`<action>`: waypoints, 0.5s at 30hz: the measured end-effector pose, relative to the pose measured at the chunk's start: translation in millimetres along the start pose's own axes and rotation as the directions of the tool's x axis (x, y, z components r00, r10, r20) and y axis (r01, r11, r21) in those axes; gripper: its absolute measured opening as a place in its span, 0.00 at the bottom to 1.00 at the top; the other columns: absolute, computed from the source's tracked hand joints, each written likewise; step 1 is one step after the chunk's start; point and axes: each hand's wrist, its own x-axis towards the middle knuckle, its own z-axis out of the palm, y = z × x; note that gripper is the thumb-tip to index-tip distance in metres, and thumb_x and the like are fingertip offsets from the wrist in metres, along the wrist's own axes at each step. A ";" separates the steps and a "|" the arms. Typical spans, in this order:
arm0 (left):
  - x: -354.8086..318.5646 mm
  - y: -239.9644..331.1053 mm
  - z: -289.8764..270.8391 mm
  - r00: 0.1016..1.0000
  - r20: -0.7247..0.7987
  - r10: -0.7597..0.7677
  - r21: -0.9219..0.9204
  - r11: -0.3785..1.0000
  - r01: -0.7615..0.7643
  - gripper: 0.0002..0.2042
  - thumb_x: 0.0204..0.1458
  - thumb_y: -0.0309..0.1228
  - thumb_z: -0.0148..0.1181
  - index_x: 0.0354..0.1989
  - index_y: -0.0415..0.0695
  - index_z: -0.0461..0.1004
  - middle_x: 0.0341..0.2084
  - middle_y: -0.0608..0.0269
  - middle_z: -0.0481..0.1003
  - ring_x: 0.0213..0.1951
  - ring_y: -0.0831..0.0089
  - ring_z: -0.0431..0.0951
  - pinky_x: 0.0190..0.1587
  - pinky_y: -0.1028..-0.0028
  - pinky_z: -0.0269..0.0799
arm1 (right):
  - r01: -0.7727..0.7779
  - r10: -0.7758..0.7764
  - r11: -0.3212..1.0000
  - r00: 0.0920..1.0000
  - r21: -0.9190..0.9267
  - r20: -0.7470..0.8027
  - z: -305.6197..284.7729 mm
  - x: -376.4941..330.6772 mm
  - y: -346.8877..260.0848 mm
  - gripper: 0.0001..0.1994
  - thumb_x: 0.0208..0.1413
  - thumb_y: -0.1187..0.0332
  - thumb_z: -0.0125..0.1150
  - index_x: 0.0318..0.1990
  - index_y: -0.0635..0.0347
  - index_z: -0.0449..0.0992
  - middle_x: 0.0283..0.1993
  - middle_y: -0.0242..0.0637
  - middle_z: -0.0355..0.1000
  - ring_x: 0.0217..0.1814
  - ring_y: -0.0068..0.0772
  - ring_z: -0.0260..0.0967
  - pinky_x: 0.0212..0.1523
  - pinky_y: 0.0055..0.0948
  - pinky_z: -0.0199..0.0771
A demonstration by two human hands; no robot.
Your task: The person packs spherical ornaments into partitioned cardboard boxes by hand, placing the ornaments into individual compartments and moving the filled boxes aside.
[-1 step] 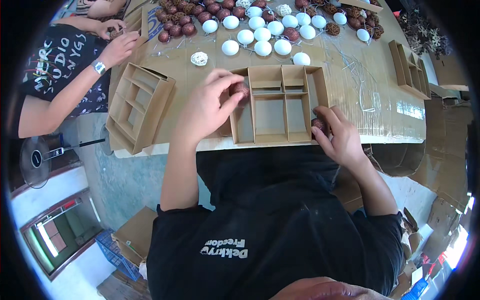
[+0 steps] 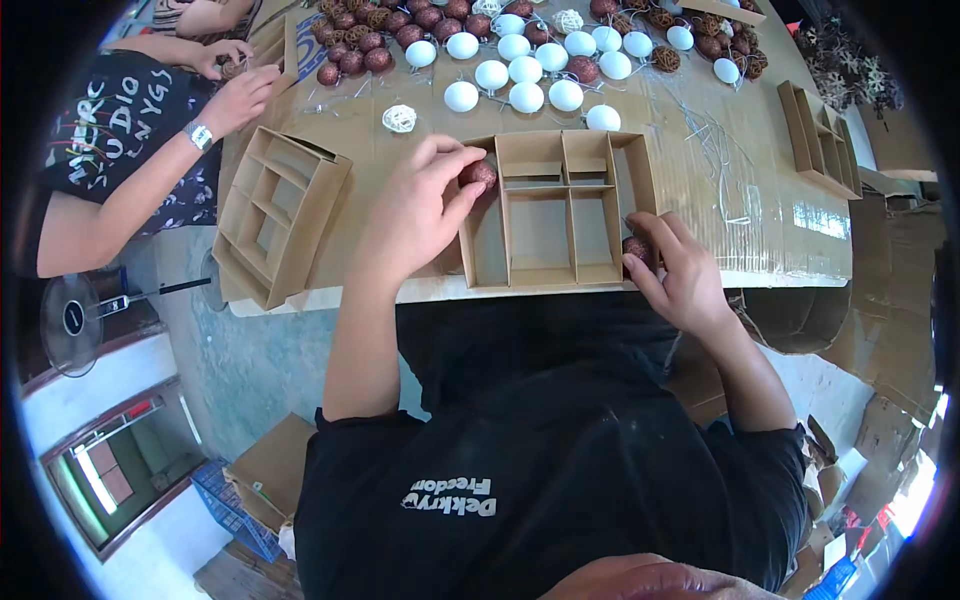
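Note:
In front of me on the table lies a brown cardboard box with dividers, its compartments facing up. My left hand is closed on a dark red glittery ball, pinched between thumb and fingers at the far end of the long left compartment. At the near right corner of the box, my right hand has its fingers curled round a second dark red glittery ball, partly hidden by them. This one sits at the near end of the long right compartment. The box's middle compartments hold nothing.
White balls, dark red balls and brown woven balls are heaped across the far table. A white woven ball lies nearer. Divided boxes stand left and right. A co-worker's hands work at far left.

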 end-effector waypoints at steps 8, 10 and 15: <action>16.2 -2.9 8.4 0.995 -0.095 -0.023 0.102 0.994 0.033 0.17 0.52 0.31 0.75 0.51 0.45 0.81 0.49 0.59 0.75 0.42 0.60 0.80 0.48 0.62 0.78 | 0.192 -0.181 0.981 0.920 -0.003 -0.347 9.7 -5.3 7.5 0.12 0.53 0.72 0.75 0.45 0.61 0.82 0.38 0.40 0.75 0.32 0.41 0.77 0.31 0.35 0.78; 22.6 -15.8 15.1 0.916 -0.237 0.323 0.492 0.853 -0.174 0.17 0.52 0.31 0.75 0.50 0.44 0.81 0.50 0.60 0.75 0.45 0.58 0.79 0.51 0.61 0.77 | 0.158 -0.153 0.987 0.928 -0.013 -0.339 14.0 -2.9 -0.1 0.10 0.54 0.71 0.75 0.43 0.60 0.83 0.38 0.39 0.74 0.32 0.42 0.77 0.31 0.36 0.79; 23.0 -14.9 22.3 0.979 -0.190 0.070 0.182 0.983 -0.034 0.18 0.52 0.29 0.74 0.51 0.42 0.80 0.47 0.57 0.78 0.50 0.51 0.78 0.56 0.58 0.75 | 0.169 -0.156 0.985 0.962 0.040 -0.222 5.7 0.8 6.0 0.13 0.56 0.67 0.74 0.46 0.59 0.83 0.37 0.40 0.73 0.32 0.44 0.77 0.32 0.38 0.80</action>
